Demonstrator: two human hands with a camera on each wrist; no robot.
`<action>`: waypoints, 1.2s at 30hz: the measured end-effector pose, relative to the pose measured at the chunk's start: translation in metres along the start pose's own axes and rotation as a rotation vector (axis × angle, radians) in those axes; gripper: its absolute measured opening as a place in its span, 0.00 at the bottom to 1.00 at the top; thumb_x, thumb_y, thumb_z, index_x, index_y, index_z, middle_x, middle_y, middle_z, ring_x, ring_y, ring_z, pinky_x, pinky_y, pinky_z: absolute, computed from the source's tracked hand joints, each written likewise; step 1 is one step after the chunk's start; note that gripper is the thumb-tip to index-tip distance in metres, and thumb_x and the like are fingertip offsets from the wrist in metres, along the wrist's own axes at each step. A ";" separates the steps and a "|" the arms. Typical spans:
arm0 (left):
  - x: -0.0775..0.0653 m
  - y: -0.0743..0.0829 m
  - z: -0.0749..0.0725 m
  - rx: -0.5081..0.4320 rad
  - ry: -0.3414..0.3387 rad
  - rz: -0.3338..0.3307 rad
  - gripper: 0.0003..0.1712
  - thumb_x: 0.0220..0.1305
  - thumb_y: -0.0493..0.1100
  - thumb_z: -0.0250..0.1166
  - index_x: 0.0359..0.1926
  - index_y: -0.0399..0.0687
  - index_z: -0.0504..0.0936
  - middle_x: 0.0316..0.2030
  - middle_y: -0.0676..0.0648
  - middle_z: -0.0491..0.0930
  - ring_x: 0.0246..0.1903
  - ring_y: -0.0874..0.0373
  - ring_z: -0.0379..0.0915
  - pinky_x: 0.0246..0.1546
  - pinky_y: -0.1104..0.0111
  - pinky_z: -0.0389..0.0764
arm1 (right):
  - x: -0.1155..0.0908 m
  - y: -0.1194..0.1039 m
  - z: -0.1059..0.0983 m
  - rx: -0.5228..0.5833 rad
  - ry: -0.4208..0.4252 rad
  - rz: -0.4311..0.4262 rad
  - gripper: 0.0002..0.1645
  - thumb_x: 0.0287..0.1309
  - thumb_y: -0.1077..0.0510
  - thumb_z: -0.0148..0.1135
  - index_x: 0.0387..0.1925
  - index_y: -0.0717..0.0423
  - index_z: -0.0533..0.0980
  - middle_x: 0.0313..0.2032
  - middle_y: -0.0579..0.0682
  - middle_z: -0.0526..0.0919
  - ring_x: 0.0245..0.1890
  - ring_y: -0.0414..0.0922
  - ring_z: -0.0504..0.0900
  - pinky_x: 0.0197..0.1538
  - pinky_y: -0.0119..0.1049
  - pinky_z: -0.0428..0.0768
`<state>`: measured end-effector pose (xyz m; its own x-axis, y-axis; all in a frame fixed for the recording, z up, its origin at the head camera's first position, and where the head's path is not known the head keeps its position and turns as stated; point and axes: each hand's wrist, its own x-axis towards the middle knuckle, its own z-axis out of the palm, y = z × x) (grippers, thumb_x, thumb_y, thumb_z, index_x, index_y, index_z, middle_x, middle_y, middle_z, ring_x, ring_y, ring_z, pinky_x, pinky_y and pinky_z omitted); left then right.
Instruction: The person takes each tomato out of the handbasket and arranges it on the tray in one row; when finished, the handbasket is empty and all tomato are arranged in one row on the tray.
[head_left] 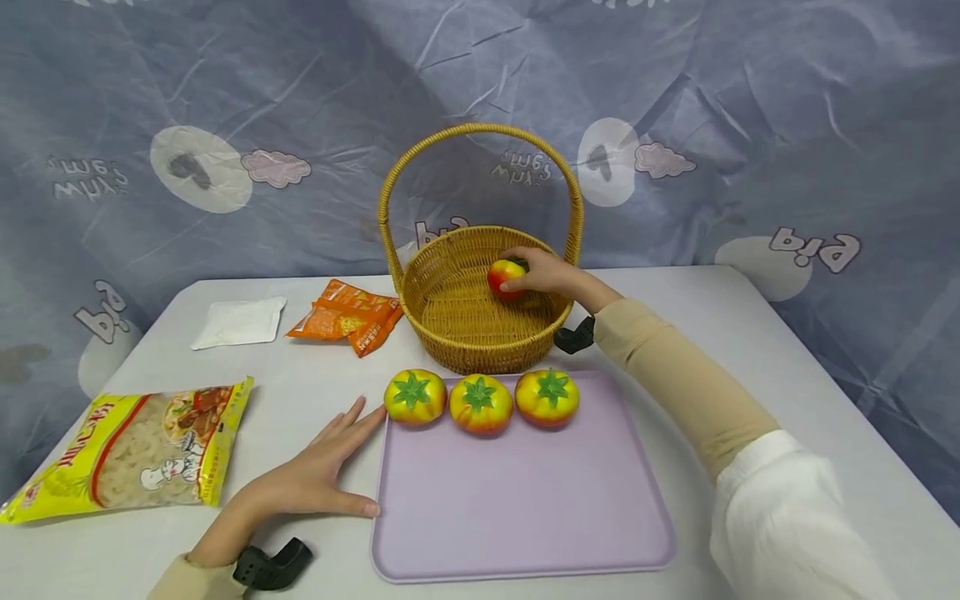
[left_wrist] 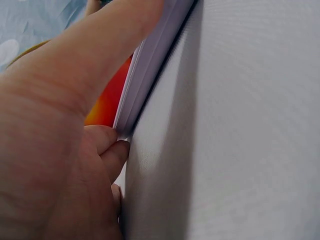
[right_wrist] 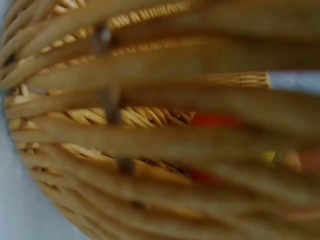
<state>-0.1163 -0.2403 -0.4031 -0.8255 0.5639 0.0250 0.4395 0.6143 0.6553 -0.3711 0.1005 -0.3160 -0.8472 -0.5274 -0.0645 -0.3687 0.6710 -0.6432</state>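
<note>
Inside the wicker basket (head_left: 487, 354), my right hand (head_left: 543, 272) grips a red-and-yellow tomato (head_left: 504, 279), fingers over its top and thumb at its front. In the right wrist view the basket's weave (right_wrist: 150, 140) covers most of the hand, and red shows through the gaps. My left hand (head_left: 326, 467) lies with fingers spread at the left edge of the lilac tray (head_left: 517, 500), its thumb and index fingertip at the rim. Along the tray's far edge sit three yellow-red tomatoes (head_left: 482, 406) with green star-shaped tops. The left wrist view shows the left thumb (left_wrist: 100, 55) against the tray's side.
A yellow food bag (head_left: 142, 450) lies on the white table at the left. Behind it are a white packet (head_left: 240, 322) and an orange snack bag (head_left: 348, 318), close to the basket. The tall basket handle (head_left: 480, 129) arches upward before a blue-grey printed cloth (head_left: 337, 100).
</note>
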 end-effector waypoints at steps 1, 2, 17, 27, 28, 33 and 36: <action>0.000 0.000 0.000 0.001 0.003 0.002 0.64 0.42 0.63 0.73 0.73 0.47 0.48 0.70 0.35 0.43 0.67 0.36 0.30 0.61 0.40 0.36 | 0.001 0.000 0.000 0.002 0.006 0.001 0.38 0.55 0.56 0.66 0.65 0.62 0.63 0.60 0.60 0.66 0.54 0.54 0.67 0.57 0.46 0.67; 0.000 0.000 0.001 0.000 0.004 0.003 0.64 0.42 0.63 0.73 0.73 0.47 0.48 0.70 0.35 0.43 0.67 0.36 0.30 0.61 0.40 0.36 | 0.000 0.000 0.001 0.010 0.014 -0.005 0.38 0.55 0.55 0.66 0.64 0.61 0.63 0.60 0.60 0.66 0.53 0.54 0.67 0.56 0.46 0.68; -0.008 0.003 -0.003 0.007 0.011 -0.031 0.64 0.41 0.63 0.74 0.73 0.48 0.49 0.70 0.35 0.43 0.67 0.34 0.30 0.60 0.39 0.37 | -0.153 -0.020 -0.013 0.226 0.083 -0.262 0.42 0.54 0.63 0.66 0.68 0.57 0.58 0.67 0.54 0.58 0.64 0.52 0.59 0.56 0.47 0.70; -0.011 0.006 -0.004 0.001 0.016 -0.030 0.63 0.42 0.63 0.74 0.73 0.49 0.48 0.70 0.32 0.38 0.66 0.32 0.30 0.60 0.38 0.37 | -0.218 0.029 0.016 0.101 0.057 -0.238 0.48 0.51 0.58 0.70 0.70 0.54 0.56 0.65 0.54 0.61 0.63 0.53 0.59 0.57 0.63 0.60; -0.011 0.006 -0.004 0.000 0.018 -0.030 0.63 0.42 0.63 0.74 0.73 0.49 0.48 0.70 0.32 0.38 0.66 0.32 0.30 0.60 0.38 0.37 | -0.219 0.032 0.019 0.088 0.047 -0.243 0.48 0.51 0.57 0.71 0.70 0.54 0.55 0.65 0.54 0.61 0.63 0.53 0.59 0.58 0.63 0.60; -0.012 0.005 -0.003 -0.001 0.022 -0.027 0.64 0.42 0.62 0.74 0.73 0.49 0.48 0.70 0.33 0.42 0.67 0.33 0.30 0.60 0.38 0.37 | -0.217 0.039 0.027 0.009 0.014 -0.252 0.50 0.50 0.54 0.71 0.71 0.50 0.54 0.65 0.50 0.61 0.63 0.49 0.60 0.61 0.57 0.59; -0.013 0.005 -0.003 -0.005 0.020 -0.033 0.64 0.41 0.63 0.74 0.73 0.48 0.48 0.70 0.35 0.43 0.67 0.34 0.30 0.61 0.40 0.36 | -0.215 0.039 0.030 -0.026 0.008 -0.256 0.50 0.51 0.52 0.71 0.71 0.48 0.54 0.65 0.49 0.61 0.64 0.49 0.59 0.61 0.57 0.59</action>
<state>-0.1047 -0.2465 -0.3979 -0.8463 0.5323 0.0182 0.4102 0.6296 0.6597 -0.1917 0.2246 -0.3500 -0.7283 -0.6774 0.1040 -0.5810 0.5298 -0.6179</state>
